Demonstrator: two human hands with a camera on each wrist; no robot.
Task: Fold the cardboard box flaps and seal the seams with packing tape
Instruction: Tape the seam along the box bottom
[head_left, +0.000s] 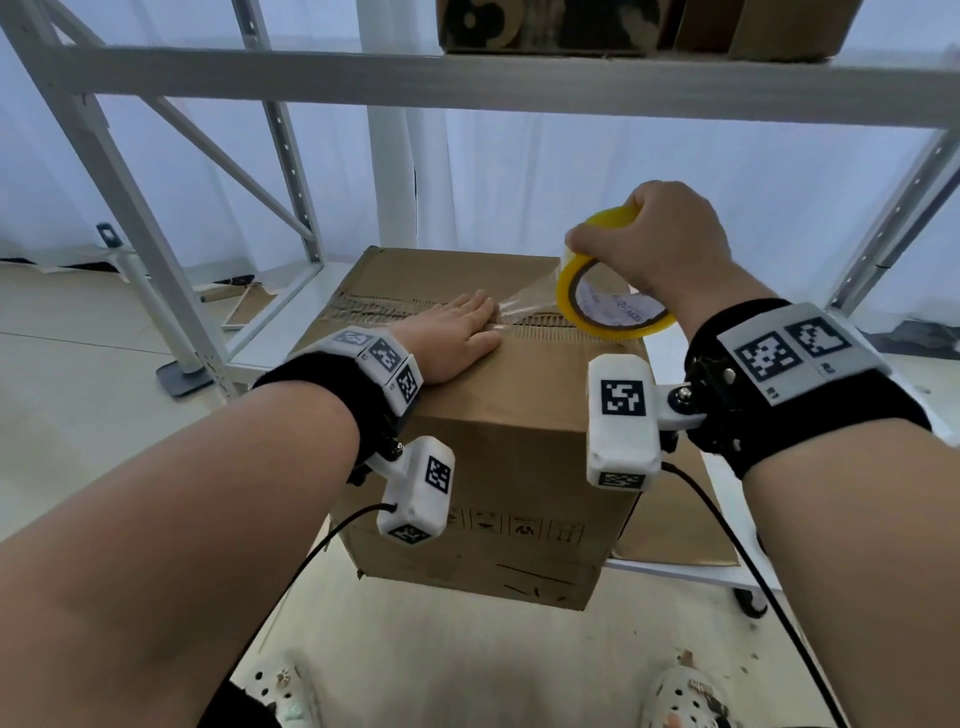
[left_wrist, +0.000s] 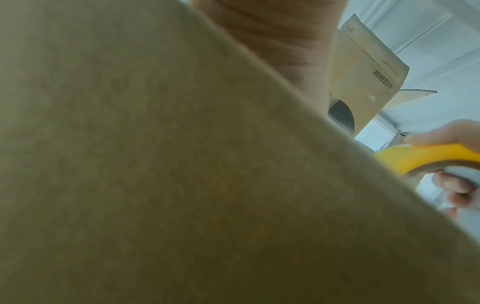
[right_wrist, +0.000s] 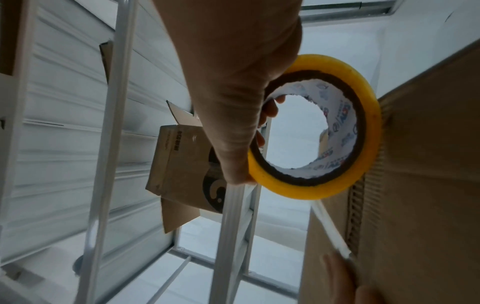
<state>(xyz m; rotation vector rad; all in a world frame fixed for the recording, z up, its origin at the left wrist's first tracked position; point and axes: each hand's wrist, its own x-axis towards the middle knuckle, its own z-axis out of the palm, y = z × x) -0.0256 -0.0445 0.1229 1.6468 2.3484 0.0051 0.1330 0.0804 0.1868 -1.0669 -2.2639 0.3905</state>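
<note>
we find the brown cardboard box (head_left: 498, 415) flaps folded; our left hand (head_left: 457, 338), fingers flat, presses clear tape on the seam's left part. our right hand (head_left: 660, 244) grips the yellow tape roll (head_left: 597, 306) at the right; the right stretch is unsealed.

Floor: pale tiles (head_left: 78, 332) are lying left.
Shelving: a white metal rack (head_left: 156, 93) is standing far.
Curtains: white drapes (head_left: 519, 171) are glowing behind.

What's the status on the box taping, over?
Left hand flat on the cardboard box top, pinning the tape strip at the seam. Right hand grips the tape roll, strip drawn out. Nothing in the way.
</note>
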